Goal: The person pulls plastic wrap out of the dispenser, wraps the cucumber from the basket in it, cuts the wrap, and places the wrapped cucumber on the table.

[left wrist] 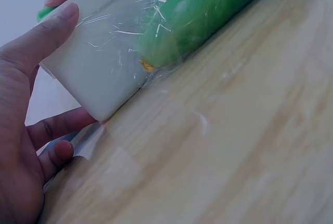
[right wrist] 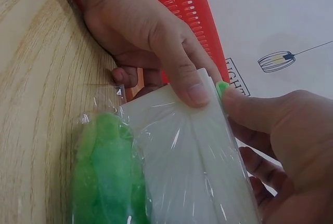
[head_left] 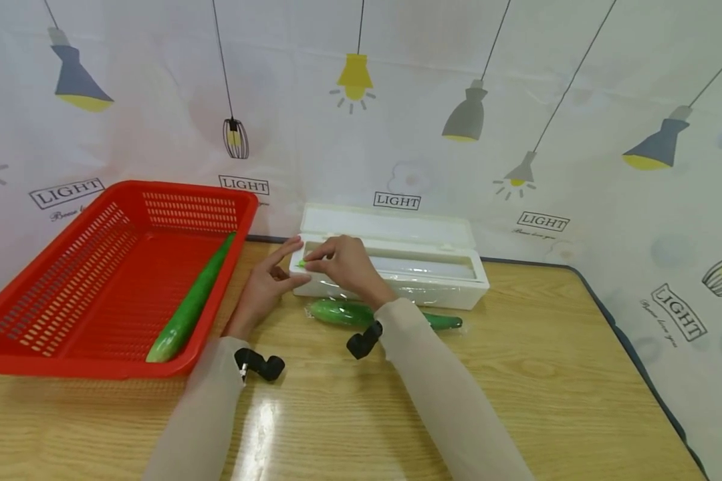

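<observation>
A long white cling film dispenser (head_left: pixel 451 295) stands on the table, its lid (head_left: pixel 391 224) raised at the back and a white roll (head_left: pixel 421 266) inside. My left hand (head_left: pixel 261 290) grips its left end, thumb on the front edge and fingers behind. At that same end my right hand (head_left: pixel 349 262) pinches a small bright green slide cutter (right wrist: pixel 222 87) between thumb and fingers. Clear film drapes over the dispenser's front and round a green cucumber (left wrist: pixel 182 18), which lies along the front. My right wrist hides the cucumber's middle in the head view.
To the left stands a red perforated basket (head_left: pixel 117 369), with a bare cucumber (head_left: pixel 191 308) leaning along its right side. A wall sheet printed with lamps (head_left: pixel 355 73) rises behind the table (head_left: pixel 553 374).
</observation>
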A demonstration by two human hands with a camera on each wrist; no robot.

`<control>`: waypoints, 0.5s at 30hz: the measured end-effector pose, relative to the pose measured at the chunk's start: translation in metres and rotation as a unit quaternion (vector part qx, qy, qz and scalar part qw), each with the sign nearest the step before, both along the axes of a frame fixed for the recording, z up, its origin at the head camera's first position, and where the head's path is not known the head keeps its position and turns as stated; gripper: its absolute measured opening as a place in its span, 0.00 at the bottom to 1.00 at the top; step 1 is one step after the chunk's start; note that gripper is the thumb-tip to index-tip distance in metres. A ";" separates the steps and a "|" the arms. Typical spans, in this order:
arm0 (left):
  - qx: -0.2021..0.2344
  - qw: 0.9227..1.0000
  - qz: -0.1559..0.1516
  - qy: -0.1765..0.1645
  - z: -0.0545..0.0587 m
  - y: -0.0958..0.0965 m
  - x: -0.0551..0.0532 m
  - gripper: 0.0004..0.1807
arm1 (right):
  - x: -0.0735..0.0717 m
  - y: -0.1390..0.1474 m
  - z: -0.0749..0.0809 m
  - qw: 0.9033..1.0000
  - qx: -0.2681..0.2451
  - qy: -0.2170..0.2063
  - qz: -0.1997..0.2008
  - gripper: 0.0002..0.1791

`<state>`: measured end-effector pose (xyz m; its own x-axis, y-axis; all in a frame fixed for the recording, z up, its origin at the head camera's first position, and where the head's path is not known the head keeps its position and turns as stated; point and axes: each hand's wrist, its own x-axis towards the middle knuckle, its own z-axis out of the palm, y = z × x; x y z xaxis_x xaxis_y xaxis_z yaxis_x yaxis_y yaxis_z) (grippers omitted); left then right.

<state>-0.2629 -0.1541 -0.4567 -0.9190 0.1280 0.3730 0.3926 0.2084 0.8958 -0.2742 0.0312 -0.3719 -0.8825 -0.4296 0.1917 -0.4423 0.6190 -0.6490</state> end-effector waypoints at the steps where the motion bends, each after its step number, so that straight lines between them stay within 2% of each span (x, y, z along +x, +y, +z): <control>1: 0.003 1.000 -0.002 0.001 0.000 0.000 0.000 0.33 | 0.000 0.000 0.000 1.000 0.001 0.003 0.001 0.06; 8: 0.002 1.000 -0.001 -0.010 0.002 0.001 0.001 0.33 | -0.001 0.003 0.000 1.000 0.007 0.012 0.007 0.06; 15: -0.003 1.000 -0.011 0.000 0.026 0.006 0.018 0.33 | -0.001 0.006 -0.002 1.000 0.010 0.018 0.014 0.06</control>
<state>-0.2450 -0.1483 -0.4311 -0.9159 0.1498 0.3723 0.3973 0.2062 0.8942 -0.2755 0.0369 -0.3736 -0.8623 -0.4585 0.2149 -0.4833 0.6186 -0.6195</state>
